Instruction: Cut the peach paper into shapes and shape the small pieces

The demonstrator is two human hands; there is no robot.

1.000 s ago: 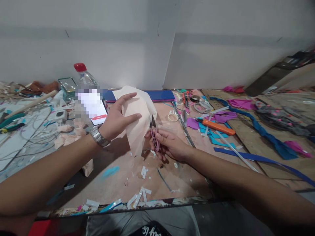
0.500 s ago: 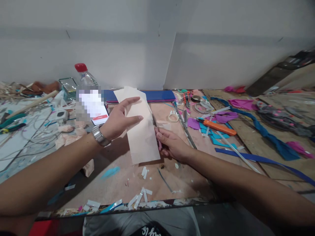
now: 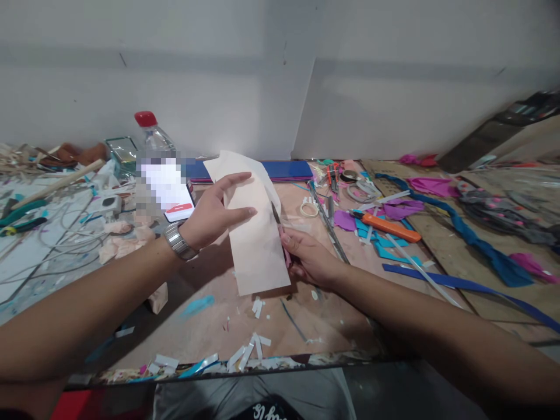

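A pale cream sheet of paper [image 3: 258,251] stands tilted above the worktable, with a partly separated flap [image 3: 245,163] along its far right side. My left hand [image 3: 214,204] grips the sheet from the left, thumb and forefinger spread over its front and the other fingers hidden behind. At its right edge, my right hand [image 3: 306,254] is closed round pink-handled scissors [image 3: 286,255]. Their dark blade [image 3: 275,213] lies in the cut between sheet and flap. The scissors' other blade is hidden by the paper.
Behind the paper lies a blue flat stack [image 3: 289,170]. A lit phone [image 3: 168,189] and a red-capped bottle [image 3: 153,131] stand at back left. To the right are a tape roll [image 3: 308,209], an orange cutter [image 3: 391,226] and blue strips [image 3: 472,286]. Paper scraps [image 3: 248,353] litter the front edge.
The scissors' blade shows more plainly in the cut, and the flap has swung away to the right. The sheet's lower end has shifted slightly right and down.
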